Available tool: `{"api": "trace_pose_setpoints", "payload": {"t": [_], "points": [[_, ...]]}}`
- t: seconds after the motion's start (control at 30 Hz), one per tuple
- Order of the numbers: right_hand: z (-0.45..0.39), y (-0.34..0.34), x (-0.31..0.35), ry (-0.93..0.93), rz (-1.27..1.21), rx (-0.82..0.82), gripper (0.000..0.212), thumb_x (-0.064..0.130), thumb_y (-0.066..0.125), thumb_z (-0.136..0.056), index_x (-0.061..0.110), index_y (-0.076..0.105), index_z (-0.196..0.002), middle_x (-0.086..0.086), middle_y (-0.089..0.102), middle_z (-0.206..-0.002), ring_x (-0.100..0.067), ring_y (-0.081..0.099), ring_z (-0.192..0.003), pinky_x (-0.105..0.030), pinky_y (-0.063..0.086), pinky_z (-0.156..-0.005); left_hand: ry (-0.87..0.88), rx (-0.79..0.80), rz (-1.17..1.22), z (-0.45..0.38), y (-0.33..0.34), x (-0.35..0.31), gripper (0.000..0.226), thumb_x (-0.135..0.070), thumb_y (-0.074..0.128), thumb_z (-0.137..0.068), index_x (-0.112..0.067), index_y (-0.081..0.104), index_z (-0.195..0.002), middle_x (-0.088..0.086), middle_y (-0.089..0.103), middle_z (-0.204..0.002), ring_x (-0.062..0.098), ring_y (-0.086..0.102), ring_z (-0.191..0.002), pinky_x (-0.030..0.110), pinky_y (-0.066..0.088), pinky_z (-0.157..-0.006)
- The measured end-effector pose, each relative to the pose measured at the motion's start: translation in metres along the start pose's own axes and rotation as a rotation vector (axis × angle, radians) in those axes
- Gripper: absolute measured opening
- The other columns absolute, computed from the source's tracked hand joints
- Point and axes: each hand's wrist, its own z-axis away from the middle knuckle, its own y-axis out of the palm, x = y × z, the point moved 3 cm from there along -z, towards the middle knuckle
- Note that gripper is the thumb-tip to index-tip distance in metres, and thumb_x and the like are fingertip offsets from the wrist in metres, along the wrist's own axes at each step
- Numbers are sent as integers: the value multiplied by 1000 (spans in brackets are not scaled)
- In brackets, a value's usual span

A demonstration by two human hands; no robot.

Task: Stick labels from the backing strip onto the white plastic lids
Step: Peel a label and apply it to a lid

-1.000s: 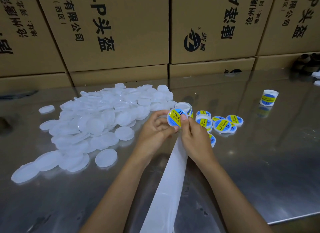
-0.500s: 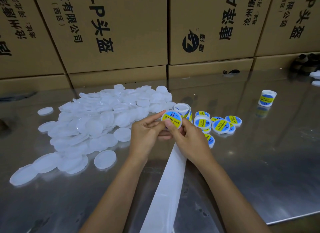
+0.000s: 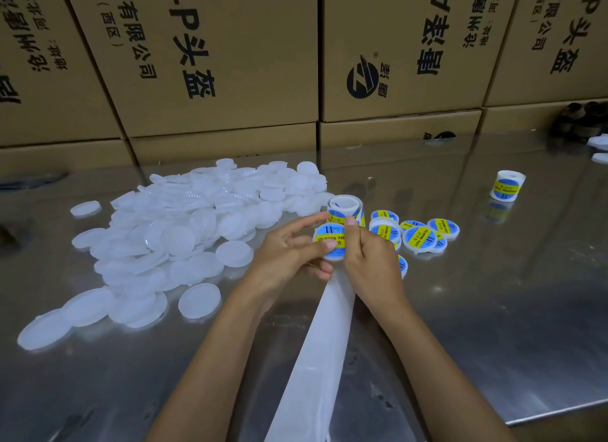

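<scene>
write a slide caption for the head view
Both hands press a label onto a white lid.

Two bare forearms come into the picture from the bottom edge. The left hand (image 3: 289, 254) and the right hand (image 3: 371, 260) wear no gloves, and no ring, watch or bracelet shows. No sleeve reaches the visible part. The fingernails are short and without polish.

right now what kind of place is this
Probably a small factory or warehouse packing bench. Stacked printed cartons line the back of a steel table, a heap of blank lids waits at left, and labelled lids gather beside a label roll.
</scene>
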Motion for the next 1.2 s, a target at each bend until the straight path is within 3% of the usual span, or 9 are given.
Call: {"api": "trace_pose_setpoints", "payload": {"t": [0.1,0.23,0.33,0.57,0.77,0.9,1.03,1.13,1.2], "points": [[1,1,1,15,-52,25,54,41,39,-104,20,40,-55,6,44,-49,-17,46,-56,-36,34,-56,2,42,1,1,2,0,42,-1,78,-82,-19,69,-119,13,74,-90,22,66,-62,28,58,-62],[1,1,3,34,-205,66,55,46,41,-103,15,45,-59,7,46,-50,-10,42,-55,-36,35,-57,35,-46,-44,3,1,-3,38,-4,83,-78,-20,72,-111,16,76,-84,28,71,-60,29,58,-56],[3,2,4,68,-298,125,61,57,38,-101,8,56,-68,-4,54,-59,-10,48,-61,-40,43,-64,61,-81,-53,3,0,-4,31,-8,81,-81,-23,75,-107,16,77,-82,30,73,-62,28,58,-53],[3,4,0,20,-156,181,57,65,37,-96,19,67,-80,7,68,-72,-5,63,-74,-39,53,-72,161,-142,-146,5,0,-3,25,-19,75,-89,-43,78,-97,5,78,-80,27,75,-63,24,53,-44],[4,4,1,30,-102,180,57,60,35,-100,32,52,-54,13,50,-50,-9,44,-55,-33,36,-57,211,-260,-178,4,-1,-2,10,-29,71,-92,-32,79,-99,-3,78,-84,13,72,-66,22,46,-40],[4,10,5,-13,-77,212,60,44,42,-103,24,29,-48,10,39,-43,-10,33,-50,-32,28,-56,192,-405,-205,2,-7,-2,12,-29,69,-94,-20,77,-92,-8,77,-81,6,68,-65,23,45,-38],[4,6,6,-51,-27,137,53,38,43,-104,29,36,-53,7,43,-50,-8,42,-55,-26,31,-54,162,-328,-217,1,-4,-2,12,-27,65,-97,-20,74,-98,-8,76,-82,5,67,-67,23,49,-42],[3,4,5,-15,10,109,48,39,40,-105,29,40,-58,3,50,-62,-20,48,-67,-37,39,-62,126,-200,-232,-1,-3,-1,16,-19,64,-98,-20,73,-112,-9,76,-91,4,68,-77,26,52,-47],[2,2,4,27,-1,87,46,41,38,-105,28,48,-62,0,56,-68,-24,52,-73,-36,40,-64,89,-114,-222,-2,-2,0,28,-11,63,-98,-22,69,-123,-6,76,-102,6,69,-85,28,54,-50]]}}
